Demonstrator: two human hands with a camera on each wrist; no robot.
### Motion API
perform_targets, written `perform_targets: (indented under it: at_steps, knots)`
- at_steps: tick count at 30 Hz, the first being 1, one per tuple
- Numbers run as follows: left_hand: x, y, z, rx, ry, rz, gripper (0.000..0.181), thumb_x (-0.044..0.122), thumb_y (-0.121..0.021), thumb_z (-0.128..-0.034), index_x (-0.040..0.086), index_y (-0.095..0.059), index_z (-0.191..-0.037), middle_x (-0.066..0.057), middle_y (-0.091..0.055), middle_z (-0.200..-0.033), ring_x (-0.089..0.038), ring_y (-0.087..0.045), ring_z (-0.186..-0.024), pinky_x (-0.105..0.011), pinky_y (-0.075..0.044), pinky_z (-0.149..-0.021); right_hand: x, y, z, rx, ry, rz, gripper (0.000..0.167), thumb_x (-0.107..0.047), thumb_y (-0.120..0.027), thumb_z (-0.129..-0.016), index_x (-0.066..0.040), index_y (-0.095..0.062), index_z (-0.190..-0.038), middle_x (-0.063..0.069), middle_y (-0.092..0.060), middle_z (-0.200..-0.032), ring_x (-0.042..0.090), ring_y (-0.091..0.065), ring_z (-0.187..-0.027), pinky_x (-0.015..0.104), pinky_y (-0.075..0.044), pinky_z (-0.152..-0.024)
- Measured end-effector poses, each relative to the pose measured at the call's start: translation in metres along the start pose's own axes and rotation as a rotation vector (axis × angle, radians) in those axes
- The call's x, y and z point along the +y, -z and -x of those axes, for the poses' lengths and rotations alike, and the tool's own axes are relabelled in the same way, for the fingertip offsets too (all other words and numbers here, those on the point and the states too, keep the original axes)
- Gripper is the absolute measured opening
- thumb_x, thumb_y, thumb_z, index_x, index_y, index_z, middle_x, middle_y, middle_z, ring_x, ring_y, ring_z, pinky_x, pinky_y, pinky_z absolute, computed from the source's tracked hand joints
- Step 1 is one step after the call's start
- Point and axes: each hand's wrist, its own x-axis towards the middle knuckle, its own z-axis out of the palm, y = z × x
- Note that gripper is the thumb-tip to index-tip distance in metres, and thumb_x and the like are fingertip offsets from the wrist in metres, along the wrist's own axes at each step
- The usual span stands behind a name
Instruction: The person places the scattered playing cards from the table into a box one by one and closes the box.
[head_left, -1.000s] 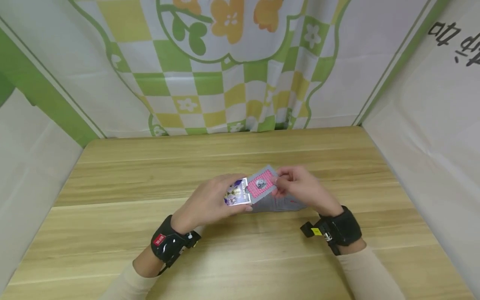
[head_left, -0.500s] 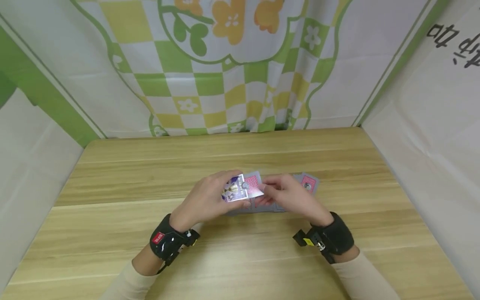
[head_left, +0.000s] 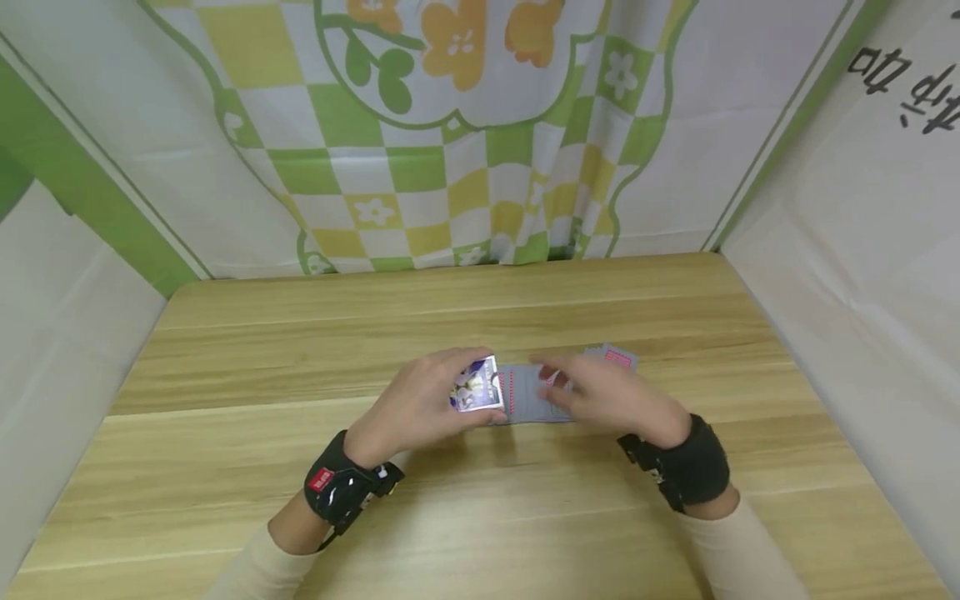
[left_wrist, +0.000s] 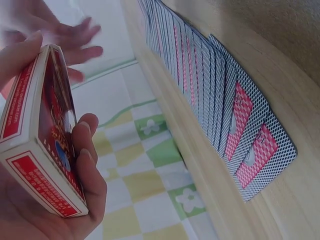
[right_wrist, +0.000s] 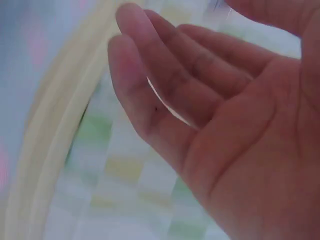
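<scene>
My left hand [head_left: 412, 404] grips a playing card box [head_left: 476, 385] just above the table. In the left wrist view the box [left_wrist: 57, 125] shows white edges with red panels, and fingers wrap its side. Below it an overlapping row of playing cards [head_left: 527, 400] lies face down, with grey borders and red-patterned backs. The left wrist view shows the cards [left_wrist: 252, 145] spread along the wood. My right hand [head_left: 611, 387] hovers over the row's right part, blurred and holding nothing. Its bare palm [right_wrist: 250, 135] and loosely bent fingers show in the right wrist view.
The wooden table [head_left: 300, 350] extends around the cards. A green, yellow and white checked curtain [head_left: 420, 183] hangs at its far edge. White sheets [head_left: 855, 275] stand along both sides, the right one with black writing.
My right hand brought a card to the box's open end, where it stuck partway out. Now that card no longer shows, and the hand has moved right, away from the box.
</scene>
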Motion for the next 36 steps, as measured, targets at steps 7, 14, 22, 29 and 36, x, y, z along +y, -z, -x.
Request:
perform_targets:
  at_steps: [7, 14, 22, 29, 36]
  knots:
    - [0.000, 0.000, 0.000, -0.038, -0.017, -0.012, 0.074, 0.050, -0.089, -0.0812, 0.011, -0.065, -0.140, -0.003, -0.076, -0.124, -0.008, -0.067, -0.094, -0.026, -0.056, -0.079, 0.078, 0.025, 0.010, 0.025, -0.365, 0.124, 0.090, -0.037, -0.083, -0.088, 0.014, -0.043, -0.150, 0.039, -0.053, -0.144, 0.054, -0.051, -0.135, 0.064, -0.047, -0.109]
    - [-0.002, -0.002, 0.001, -0.068, 0.004, -0.021, 0.076, 0.050, -0.088, -0.0823, 0.011, -0.062, -0.144, -0.003, -0.075, -0.123, -0.007, -0.064, -0.089, -0.023, -0.053, -0.073, 0.114, 0.014, 0.009, 0.026, -0.429, 0.116, 0.089, -0.046, -0.089, -0.080, 0.010, -0.053, -0.138, 0.030, -0.057, -0.123, 0.042, -0.057, -0.110, 0.058, -0.053, -0.093]
    - [-0.004, -0.003, -0.001, -0.071, -0.018, -0.004, 0.072, 0.047, -0.089, -0.0819, 0.013, -0.064, -0.140, -0.001, -0.076, -0.120, -0.005, -0.065, -0.088, -0.022, -0.053, -0.073, 0.132, 0.017, 0.010, 0.027, -0.425, -0.030, 0.072, -0.033, -0.092, -0.077, 0.007, -0.053, -0.122, 0.018, -0.063, -0.107, 0.027, -0.059, -0.093, 0.037, -0.052, -0.080]
    - [-0.005, -0.004, -0.001, -0.082, -0.010, 0.002, 0.072, 0.048, -0.088, -0.0821, 0.014, -0.064, -0.141, -0.001, -0.076, -0.121, -0.004, -0.063, -0.085, -0.020, -0.051, -0.069, 0.140, 0.020, 0.015, 0.046, -0.434, -0.076, 0.058, -0.028, -0.091, -0.080, 0.000, -0.049, -0.107, 0.012, -0.056, -0.096, 0.024, -0.052, -0.087, 0.032, -0.042, -0.069]
    - [-0.004, -0.003, -0.002, -0.095, 0.001, 0.001, 0.072, 0.048, -0.088, -0.0826, 0.014, -0.064, -0.142, -0.002, -0.075, -0.123, -0.005, -0.064, -0.086, -0.020, -0.051, -0.070, 0.146, 0.021, 0.017, 0.073, -0.351, -0.094, 0.023, -0.017, -0.082, -0.089, -0.004, -0.064, -0.098, 0.003, -0.058, -0.084, 0.019, -0.049, -0.078, 0.031, -0.041, -0.069]
